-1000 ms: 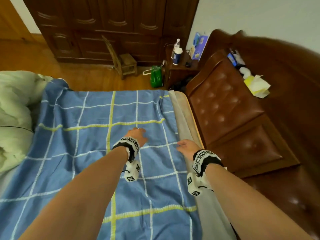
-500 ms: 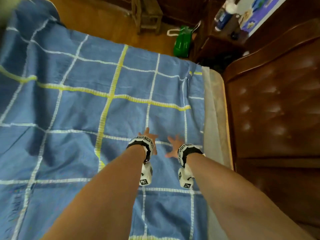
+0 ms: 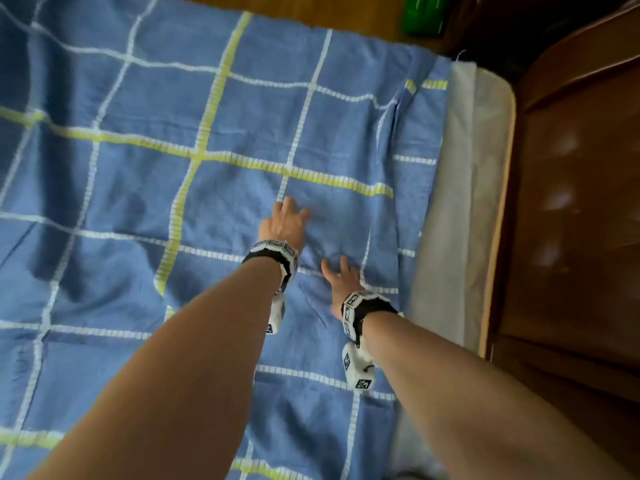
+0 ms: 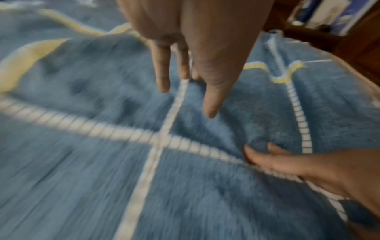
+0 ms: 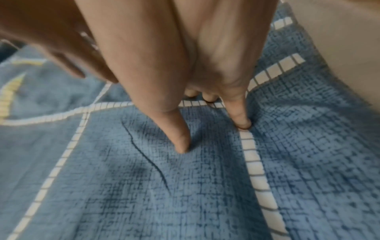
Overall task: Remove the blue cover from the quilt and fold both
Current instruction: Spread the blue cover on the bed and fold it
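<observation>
Blue cover [image 3: 214, 133] lies spread flat over the bed, white & yellow grid lines across it, filling most of the head view from 12 to 9 o'clock. Its right edge stops short of the bed side, leaving a strip of pale mattress [image 3: 460, 202] bare at 3 o'clock. Quilt itself: can't tell from these views where it is.

Your left hand [image 3: 284, 221] sits near center, fingers straight & loosely spread, tips toward 12 o'clock, just below the yellow line. Left wrist view is blurred, but the fingers [image 4: 163, 73] show straight, over a white line; can't tell if they touch the cloth. Grip apart, nothing held.

Your right hand [image 3: 341, 282] is at 4 o'clock of the left, close beside it, nearer you. Its fingers [image 5: 180, 139] are straight, tips pressing down into the cover, one right by a white line. Small wrinkle in the cloth just beside them. Grip apart here too, pressing, not pinching.

Both wrists carry black-and-white marker bands w/ a white block hanging under each.

Brown padded headboard [image 3: 581, 202] runs along the bed at 3 o'clock. Green thing [image 3: 422, 13] on the wood floor at 1 o'clock, cut off by the frame edge.
</observation>
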